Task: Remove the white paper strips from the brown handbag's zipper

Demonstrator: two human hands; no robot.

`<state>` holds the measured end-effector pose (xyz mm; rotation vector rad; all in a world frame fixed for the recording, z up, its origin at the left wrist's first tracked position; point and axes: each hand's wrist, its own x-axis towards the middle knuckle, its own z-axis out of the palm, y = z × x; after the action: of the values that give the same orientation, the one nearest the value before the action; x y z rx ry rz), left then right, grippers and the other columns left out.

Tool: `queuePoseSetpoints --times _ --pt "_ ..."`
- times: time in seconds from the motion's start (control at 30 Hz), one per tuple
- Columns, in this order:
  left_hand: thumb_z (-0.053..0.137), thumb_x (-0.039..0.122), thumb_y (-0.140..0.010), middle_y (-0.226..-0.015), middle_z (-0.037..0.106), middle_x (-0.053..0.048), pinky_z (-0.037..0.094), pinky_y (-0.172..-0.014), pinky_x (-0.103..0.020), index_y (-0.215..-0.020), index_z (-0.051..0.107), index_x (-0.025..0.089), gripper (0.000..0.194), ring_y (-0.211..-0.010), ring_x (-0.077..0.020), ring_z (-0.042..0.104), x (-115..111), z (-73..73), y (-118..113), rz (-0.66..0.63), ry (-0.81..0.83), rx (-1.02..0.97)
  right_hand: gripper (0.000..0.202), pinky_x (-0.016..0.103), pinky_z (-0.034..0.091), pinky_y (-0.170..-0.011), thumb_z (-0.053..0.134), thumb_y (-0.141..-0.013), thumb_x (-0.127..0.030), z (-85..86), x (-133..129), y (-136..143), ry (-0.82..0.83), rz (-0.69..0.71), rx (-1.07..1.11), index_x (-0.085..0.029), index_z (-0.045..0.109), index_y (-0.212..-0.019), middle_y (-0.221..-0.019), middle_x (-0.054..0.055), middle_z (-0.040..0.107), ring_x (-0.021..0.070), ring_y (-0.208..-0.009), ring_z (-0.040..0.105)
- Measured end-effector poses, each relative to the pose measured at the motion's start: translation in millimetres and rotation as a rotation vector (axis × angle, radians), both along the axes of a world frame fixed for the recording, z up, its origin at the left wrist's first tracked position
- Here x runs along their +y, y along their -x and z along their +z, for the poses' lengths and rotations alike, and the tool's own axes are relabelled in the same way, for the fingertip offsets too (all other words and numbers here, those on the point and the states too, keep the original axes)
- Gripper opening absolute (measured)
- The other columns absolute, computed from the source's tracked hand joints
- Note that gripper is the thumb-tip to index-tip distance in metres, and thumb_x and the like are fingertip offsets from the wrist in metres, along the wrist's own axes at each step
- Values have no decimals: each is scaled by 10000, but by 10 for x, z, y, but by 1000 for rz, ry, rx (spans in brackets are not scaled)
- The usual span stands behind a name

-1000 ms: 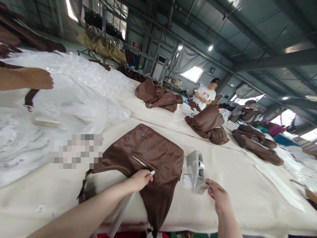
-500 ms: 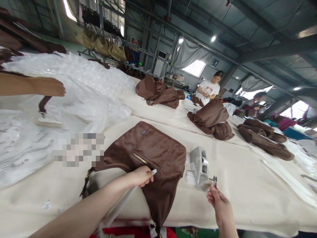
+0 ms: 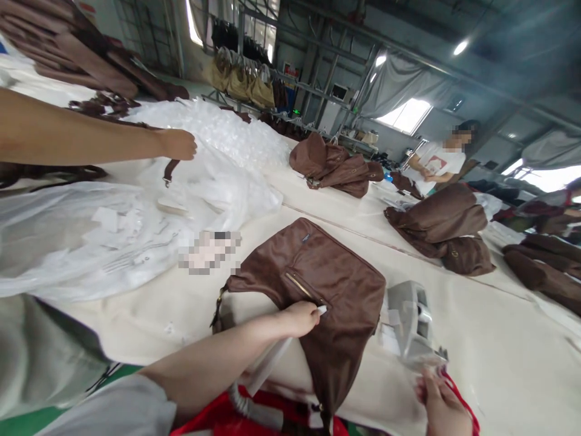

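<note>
A brown leather bag (image 3: 336, 266) lies on the cream table, its brass zipper facing up and its pointed lower end over the front edge. My left hand (image 3: 302, 318) is closed round a white strip (image 3: 270, 363), whose tip pokes out beside the zipper and whose tail hangs under my wrist. Right of the bag stands a grey tape dispenser (image 3: 411, 321). At its near end my right hand (image 3: 438, 393) has its fingers pinched together, blurred; what they hold is too small to make out.
Another person's hand (image 3: 179, 145) holds a brown strap over clear plastic bags (image 3: 127, 236) at the left. Folded brown bags (image 3: 336, 166) lie further back, with more (image 3: 440, 227) to the right. A person in a white shirt (image 3: 438, 160) stands beyond.
The view has turned left, so the scene sits further right. The other person's arm reaches further in. My left hand stays at the zipper, my right at the dispenser's near end.
</note>
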<state>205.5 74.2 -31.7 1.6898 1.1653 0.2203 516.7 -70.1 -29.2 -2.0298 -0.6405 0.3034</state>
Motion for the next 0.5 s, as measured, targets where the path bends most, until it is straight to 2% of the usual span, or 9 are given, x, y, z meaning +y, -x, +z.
queuePoseSetpoints --times 0.1,0.17,0.23,0.3,0.37,0.5 --pt "382 369 -913 -661 605 -34 392 -595 -239 -751 606 165 344 -638 -158 559 -17 65 -1 -24 -57 38 358 282 417 -506 682 -665 -531 206 207 505 -77 200 144 -191 681 -778 -573 -1 609 155 -515 532" --pt "381 356 -908 -739 651 -67 416 -658 -254 -771 622 159 340 -724 -186 598 -31 115 5 -40 -94 61 393 263 399 -499 655 -707 -558 288 401 902 -123 435 279 -190 675 -845 -584 -23 581 126 -493 494" --pt "383 338 -897 -834 676 -96 430 -707 -273 -800 635 154 327 -802 -215 619 -44 162 19 -52 -126 77 396 250 368 -466 637 -733 -566 305 589 1266 -90 641 371 -181 661 -823 -557 -32 547 115 -466 475" --pt "388 330 -884 -905 683 -112 438 -728 -287 -834 644 153 315 -851 -236 627 -56 198 38 -60 -143 83 390 236 333 -434 626 -744 -565 265 739 1538 -35 783 411 -177 639 -771 -524 -41 515 101 -432 448" --pt "392 333 -875 -921 686 -107 444 -723 -287 -848 648 161 310 -862 -239 631 -64 218 59 -70 -145 71 375 221 295 -408 615 -750 -552 196 841 1692 15 853 424 -178 610 -718 -488 -56 481 85 -399 410" --pt "387 328 -873 -850 678 -79 437 -732 -281 -759 632 172 312 -852 -226 619 -63 211 73 -82 -125 11 316 206 254 -375 588 -751 -480 94 935 1744 120 861 399 -192 544 -629 -426 -80 427 72 -357 369"
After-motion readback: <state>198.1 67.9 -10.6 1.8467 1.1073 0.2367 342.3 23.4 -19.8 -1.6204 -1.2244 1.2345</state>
